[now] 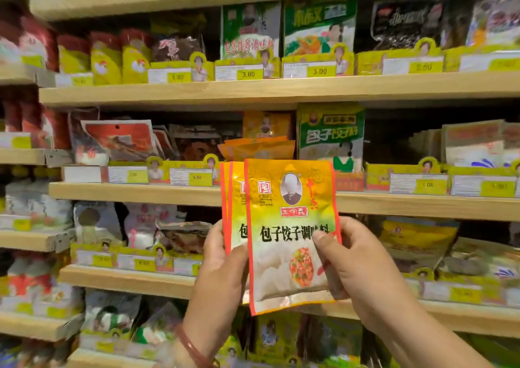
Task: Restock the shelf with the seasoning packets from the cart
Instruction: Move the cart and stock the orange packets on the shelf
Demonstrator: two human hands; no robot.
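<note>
From the head camera, the left hand point(222, 258) and right hand point(356, 263) hold a small fan of glossy orange-and-yellow foil seasoning packets point(289, 227) upright before the front edge of the pale wooden shelf point(135, 192). Both pinch the lower sides, thumbs on the front. The packets look light, flexible and slippery; probably three, though overlap hides the count. Matching orange packets point(259, 145) stand on that shelf just above them.
</note>
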